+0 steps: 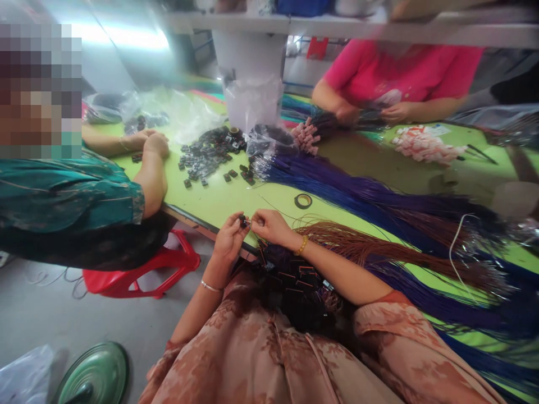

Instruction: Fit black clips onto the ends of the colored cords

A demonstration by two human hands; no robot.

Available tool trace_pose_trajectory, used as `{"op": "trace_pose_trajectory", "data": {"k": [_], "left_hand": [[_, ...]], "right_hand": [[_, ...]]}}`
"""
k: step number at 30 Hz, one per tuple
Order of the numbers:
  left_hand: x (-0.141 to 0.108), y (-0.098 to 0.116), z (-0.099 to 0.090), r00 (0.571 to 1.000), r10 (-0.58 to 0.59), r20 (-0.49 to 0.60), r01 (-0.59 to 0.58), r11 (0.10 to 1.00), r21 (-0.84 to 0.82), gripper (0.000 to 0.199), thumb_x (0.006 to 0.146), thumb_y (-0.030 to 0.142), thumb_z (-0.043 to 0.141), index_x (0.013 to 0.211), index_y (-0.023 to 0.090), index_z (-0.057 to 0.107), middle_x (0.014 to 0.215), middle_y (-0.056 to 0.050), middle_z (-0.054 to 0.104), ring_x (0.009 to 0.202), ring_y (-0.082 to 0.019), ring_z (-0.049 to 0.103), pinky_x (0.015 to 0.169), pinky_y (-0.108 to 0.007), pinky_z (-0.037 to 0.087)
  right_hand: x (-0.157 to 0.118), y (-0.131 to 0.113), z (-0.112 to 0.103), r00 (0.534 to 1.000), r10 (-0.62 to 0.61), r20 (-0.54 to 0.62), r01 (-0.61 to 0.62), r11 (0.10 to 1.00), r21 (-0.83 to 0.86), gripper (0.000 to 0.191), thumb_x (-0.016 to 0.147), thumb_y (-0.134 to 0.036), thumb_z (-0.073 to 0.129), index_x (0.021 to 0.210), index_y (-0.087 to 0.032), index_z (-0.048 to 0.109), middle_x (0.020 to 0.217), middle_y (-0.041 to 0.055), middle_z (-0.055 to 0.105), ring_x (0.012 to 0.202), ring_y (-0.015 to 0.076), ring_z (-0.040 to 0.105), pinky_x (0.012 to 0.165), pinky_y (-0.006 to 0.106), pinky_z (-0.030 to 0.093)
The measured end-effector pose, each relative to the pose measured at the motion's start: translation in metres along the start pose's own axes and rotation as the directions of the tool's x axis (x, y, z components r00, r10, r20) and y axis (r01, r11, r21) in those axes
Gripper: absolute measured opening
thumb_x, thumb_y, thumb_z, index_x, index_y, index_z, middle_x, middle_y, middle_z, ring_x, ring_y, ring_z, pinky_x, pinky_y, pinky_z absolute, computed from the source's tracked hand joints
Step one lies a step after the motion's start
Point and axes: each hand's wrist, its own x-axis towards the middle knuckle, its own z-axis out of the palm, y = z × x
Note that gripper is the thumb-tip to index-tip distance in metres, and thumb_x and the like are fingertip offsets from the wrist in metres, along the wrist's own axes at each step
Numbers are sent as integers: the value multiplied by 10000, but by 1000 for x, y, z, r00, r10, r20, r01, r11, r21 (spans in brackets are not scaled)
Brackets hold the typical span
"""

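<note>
My left hand (229, 235) is closed around a small black connector housing (243, 221) at the table's near edge. Close beside it, my right hand (269, 225) pinches a thin wire at the connector; whether the wire's end is inside cannot be made out. Below my right forearm, a dark heap of wired connectors (295, 280) lies in my lap. Brown wires (353, 241) fan out over the table to the right. Ahead of my hands is a loose pile of black connectors (210, 154).
A tape roll (303, 201) lies on the green table (197, 205), near blue wire bundles (328, 182). Pink pieces (425, 147) lie farther back. One co-worker's hands (154, 143) are at left, another's (396, 112) across the table. A red stool (143, 269) stands at left.
</note>
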Motion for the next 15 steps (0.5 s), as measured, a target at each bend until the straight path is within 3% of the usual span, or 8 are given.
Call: {"op": "trace_pose_trajectory", "data": {"k": [15], "left_hand": [[2, -2, -3, 1000, -16, 22, 16, 1000, 9, 238, 728, 136, 678, 961, 161, 636, 895, -49, 647, 833, -124, 619, 828, -271, 496]], "right_hand": [[0, -1, -1, 999, 12, 40, -11, 1000, -21, 116, 765, -222, 592, 667, -161, 595, 589, -20, 554, 559, 102, 419, 555, 225, 270]]}}
